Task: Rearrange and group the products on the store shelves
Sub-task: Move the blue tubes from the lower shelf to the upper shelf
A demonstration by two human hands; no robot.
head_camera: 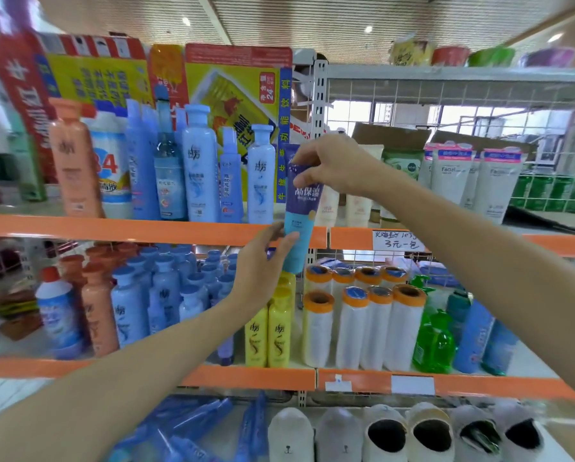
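A purple and light-blue tube [300,208] hangs upright in front of the orange edge of the upper shelf [146,228]. My right hand [329,165] pinches the tube's top end between thumb and fingers. My left hand [262,261] holds its light-blue lower end from the left. Just left of the tube, blue bottles [199,165] and a peach bottle [76,161] stand in a row on the upper shelf. White facial tubes [492,181] stand to the right.
The middle shelf holds blue bottles [166,301], yellow bottles [269,331], white rolls with orange caps [366,315] and a green pump bottle [434,341]. Slippers [406,435] and blue tubes [186,428] lie on the bottom shelf. A yellow and red carton [232,95] stands behind the upper row.
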